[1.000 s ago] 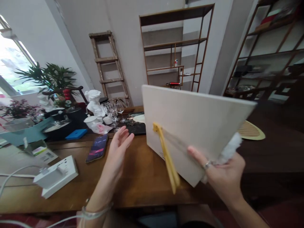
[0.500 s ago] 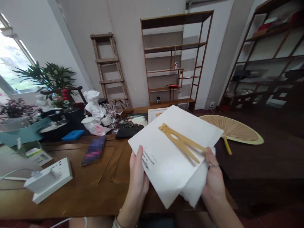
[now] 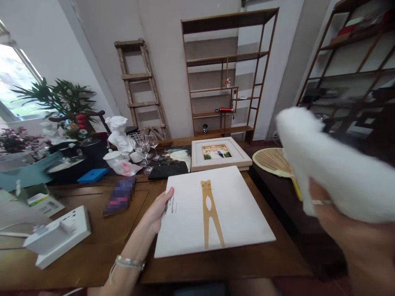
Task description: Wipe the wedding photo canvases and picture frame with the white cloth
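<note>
- The left hand [image 3: 159, 209] is holding a white panel [image 3: 240, 218] by its left edge; its grip is pinching that edge, thumb lying on top, fingers mostly hiding beneath; this is probably steadying the panel while leaving nearly all its face uncovered.
- The white panel is slanting over the near middle of a wooden worktop [image 3: 185, 269], in front of the wearer; whether its underside is resting on the wood, I cannot tell.
- A yellow two-legged stand [image 3: 205, 222] is lying along the panel, legs pointing toward the wearer; the stand and the small print near the left hand are suggesting that the back is facing up.
- The right hand [image 3: 335, 224], blurred, is clutching a bunched white cloth [image 3: 321, 152], raised well apart from the panel; its grip is pressing into the cloth, though the fingertips are not showing.
- Beyond the panel, a pale picture frame [image 3: 220, 163] is lying face up, flat, which is likely sparing it from toppling; a fan [image 3: 270, 162] is resting to its right, partly hiding behind the cloth.
</note>
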### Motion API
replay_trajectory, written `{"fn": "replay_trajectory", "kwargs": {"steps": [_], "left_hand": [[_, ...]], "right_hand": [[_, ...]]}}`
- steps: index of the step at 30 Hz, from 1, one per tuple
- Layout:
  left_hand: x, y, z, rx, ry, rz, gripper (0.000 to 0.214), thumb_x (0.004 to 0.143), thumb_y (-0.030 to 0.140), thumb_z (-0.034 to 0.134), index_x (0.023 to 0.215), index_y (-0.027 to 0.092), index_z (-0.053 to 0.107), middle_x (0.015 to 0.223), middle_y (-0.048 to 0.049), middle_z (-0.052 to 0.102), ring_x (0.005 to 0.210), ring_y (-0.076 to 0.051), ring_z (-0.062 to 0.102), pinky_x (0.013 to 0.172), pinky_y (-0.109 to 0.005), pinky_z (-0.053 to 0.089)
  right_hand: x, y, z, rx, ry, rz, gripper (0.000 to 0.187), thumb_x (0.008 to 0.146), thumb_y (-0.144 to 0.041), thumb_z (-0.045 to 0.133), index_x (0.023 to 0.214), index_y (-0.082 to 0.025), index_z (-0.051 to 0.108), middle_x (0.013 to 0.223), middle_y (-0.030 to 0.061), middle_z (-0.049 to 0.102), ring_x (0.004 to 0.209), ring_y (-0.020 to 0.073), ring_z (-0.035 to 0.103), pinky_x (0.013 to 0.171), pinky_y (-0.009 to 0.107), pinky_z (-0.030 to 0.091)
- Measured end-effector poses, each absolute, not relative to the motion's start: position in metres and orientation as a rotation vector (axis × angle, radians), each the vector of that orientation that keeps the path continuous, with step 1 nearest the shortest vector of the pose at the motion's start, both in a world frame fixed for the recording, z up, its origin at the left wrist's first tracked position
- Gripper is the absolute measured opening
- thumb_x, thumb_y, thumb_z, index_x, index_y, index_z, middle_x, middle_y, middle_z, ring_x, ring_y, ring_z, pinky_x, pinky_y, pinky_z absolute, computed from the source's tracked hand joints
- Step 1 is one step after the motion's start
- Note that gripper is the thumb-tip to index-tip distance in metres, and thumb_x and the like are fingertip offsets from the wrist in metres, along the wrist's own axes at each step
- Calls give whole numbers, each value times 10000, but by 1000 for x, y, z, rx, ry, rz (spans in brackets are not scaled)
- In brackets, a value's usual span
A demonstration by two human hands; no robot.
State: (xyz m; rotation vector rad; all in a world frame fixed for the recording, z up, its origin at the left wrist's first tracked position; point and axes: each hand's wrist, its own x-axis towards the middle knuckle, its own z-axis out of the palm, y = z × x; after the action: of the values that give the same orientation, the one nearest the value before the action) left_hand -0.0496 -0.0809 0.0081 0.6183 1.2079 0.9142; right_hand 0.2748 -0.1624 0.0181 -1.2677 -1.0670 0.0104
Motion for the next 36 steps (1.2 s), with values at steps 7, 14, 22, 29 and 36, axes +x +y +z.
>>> {"fn": "replay_trajectory", "kwargs": {"steps": [7,14,22,29,36], "left_hand": [[-54,-67,8,650,1235,840,308,829,315,532,1044,105,598,676,-115,720,494,-243,672,496,-343,540],[-59,-59,0,766,1285,884,261,857,250,499,1071,113,560,632,-70,710,462,-201,656,456,-297,528],[-53,-58,-4,916,1383,872,289,805,267,581,1039,98,570,728,-89,721,521,-174,657,486,-259,509],[-60,-73,-2,1624,1790,764,612,522,462,756,1000,107,616,1000,-125,685,885,-277,636,741,-341,481],[-53,-85,-7,2046,1984,628,458,684,536,580,876,125,642,772,-92,688,704,-240,613,593,-293,403]], "right_hand": [[242,-121,5,-912,-2153,-405,253,781,-80,517,561,-196,566,1290,54,512,1209,267,429,959,495,394],[220,-116,-36,-936,-2324,-598,289,759,-16,504,506,-155,524,1237,150,547,1187,301,445,870,469,462],[219,-113,-43,-1033,-2301,-484,272,675,38,430,590,-176,576,1244,132,544,1188,273,450,891,462,454],[223,-111,-42,-1047,-2303,-443,335,606,59,379,671,-177,609,1225,137,558,1177,271,464,883,468,458],[222,-109,-46,-1098,-2289,-411,388,514,64,374,708,-183,602,1235,113,556,1170,272,472,896,455,444]]}}
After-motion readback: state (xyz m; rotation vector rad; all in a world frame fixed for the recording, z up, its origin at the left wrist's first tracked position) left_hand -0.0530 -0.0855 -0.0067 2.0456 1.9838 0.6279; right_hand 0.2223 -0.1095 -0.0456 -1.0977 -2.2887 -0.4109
